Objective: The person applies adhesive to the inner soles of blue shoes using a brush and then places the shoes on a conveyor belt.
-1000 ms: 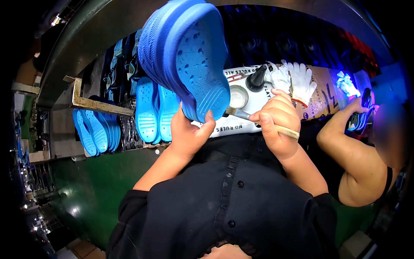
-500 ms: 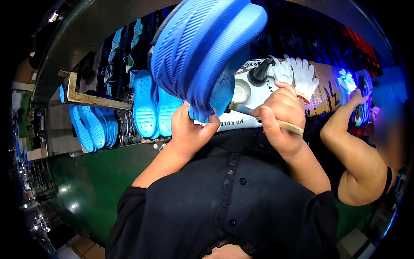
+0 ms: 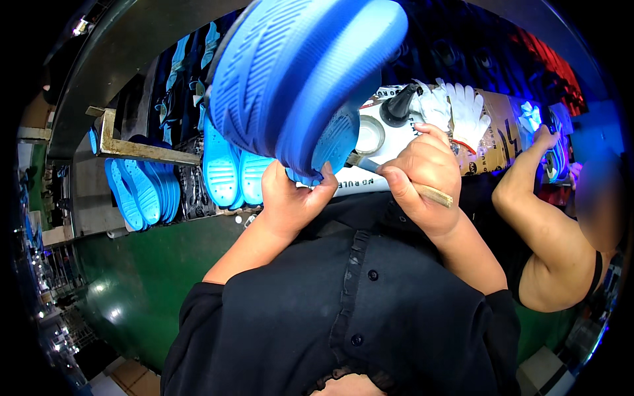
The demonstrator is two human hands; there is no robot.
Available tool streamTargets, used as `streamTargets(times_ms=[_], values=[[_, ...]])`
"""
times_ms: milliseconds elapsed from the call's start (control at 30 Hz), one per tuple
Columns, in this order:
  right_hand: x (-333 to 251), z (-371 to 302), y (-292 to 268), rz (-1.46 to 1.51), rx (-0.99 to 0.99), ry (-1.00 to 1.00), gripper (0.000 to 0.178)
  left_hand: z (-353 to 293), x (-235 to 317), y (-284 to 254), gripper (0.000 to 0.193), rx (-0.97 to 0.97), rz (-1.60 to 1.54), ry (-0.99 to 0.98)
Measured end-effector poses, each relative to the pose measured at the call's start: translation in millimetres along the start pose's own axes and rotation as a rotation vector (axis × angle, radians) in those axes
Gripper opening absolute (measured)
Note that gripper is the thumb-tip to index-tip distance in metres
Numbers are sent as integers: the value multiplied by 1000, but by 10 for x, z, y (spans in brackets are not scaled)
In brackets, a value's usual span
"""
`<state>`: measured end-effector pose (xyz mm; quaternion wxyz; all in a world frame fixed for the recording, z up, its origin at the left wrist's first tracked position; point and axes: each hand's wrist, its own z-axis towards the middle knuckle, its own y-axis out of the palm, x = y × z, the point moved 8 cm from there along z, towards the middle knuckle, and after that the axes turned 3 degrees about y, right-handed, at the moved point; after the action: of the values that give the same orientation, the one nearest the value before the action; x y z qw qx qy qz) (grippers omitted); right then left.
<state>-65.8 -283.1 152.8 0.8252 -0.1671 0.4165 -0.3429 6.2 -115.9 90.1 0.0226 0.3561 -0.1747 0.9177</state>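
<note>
My left hand (image 3: 287,198) grips the lower end of a thick blue foam shoe sole (image 3: 290,92), thumb pressed on its edge. The sole stands tilted, its ridged face toward the upper left and its lighter, dotted inner face (image 3: 338,138) toward the right. In my right hand (image 3: 428,181) is a flat brush with a wooden handle (image 3: 436,196), its head pointing left. The brush tip is close beside the sole's inner face; whether they touch I cannot tell. A round clear dish (image 3: 370,136) sits just beyond the brush.
Beyond the dish are a black cone-shaped container (image 3: 398,107) and white gloves (image 3: 467,113) on cardboard (image 3: 496,142). Light-blue soles (image 3: 220,168) lie left of my left hand, with another stack (image 3: 146,191) below a wooden bar (image 3: 148,150). A co-worker's arm (image 3: 535,204) reaches in at right.
The sole has shifted a little left and up with my left hand's grip kept. The brush and my right hand have moved slightly left, and the brush head is nearer the sole.
</note>
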Motion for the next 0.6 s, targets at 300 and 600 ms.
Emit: streamTargets(times_ms=[300,600], values=[[38,27,-23,51,9,15,15,11,60,38,27,-62,28,33],[46,4,-68,70,76,83,18,9,71,63,27,-113,80,80]])
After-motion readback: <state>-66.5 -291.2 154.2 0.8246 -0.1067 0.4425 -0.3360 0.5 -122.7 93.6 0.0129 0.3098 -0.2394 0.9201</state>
